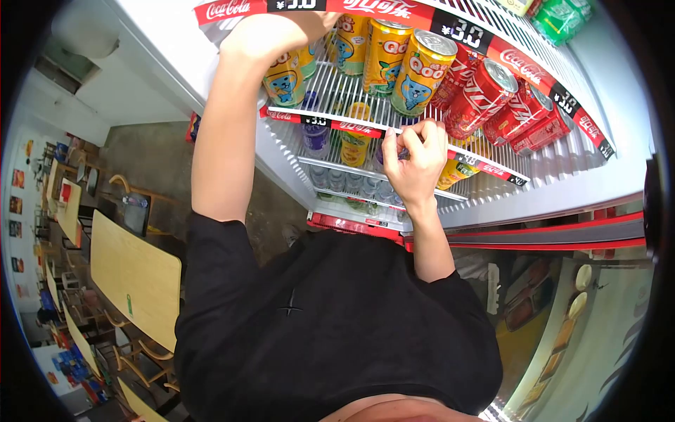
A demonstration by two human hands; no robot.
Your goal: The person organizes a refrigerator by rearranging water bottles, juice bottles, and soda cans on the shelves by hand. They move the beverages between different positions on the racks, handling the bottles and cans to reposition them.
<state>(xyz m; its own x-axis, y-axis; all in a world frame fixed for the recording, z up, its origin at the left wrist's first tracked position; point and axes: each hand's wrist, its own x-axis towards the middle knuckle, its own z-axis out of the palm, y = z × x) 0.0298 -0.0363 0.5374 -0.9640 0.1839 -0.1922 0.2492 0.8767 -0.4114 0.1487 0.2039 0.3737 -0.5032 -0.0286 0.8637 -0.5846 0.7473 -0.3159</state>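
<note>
My left hand reaches into the fridge between the top shelf's label strip and the yellow Qoo cans; its fingers are hidden behind the strip. My right hand is at the front edge of the can shelf, its fingers curled against the red price strip, below the front Qoo can. What its fingers hold, if anything, cannot be made out. Red Coca-Cola cans stand to the right of the Qoo cans on the wire shelf.
Lower shelves hold a purple-labelled bottle, a yellow bottle and clear bottles. A green bottle stands at the upper right. The red-edged fridge door is open at the right. Wooden tables and chairs stand at the left.
</note>
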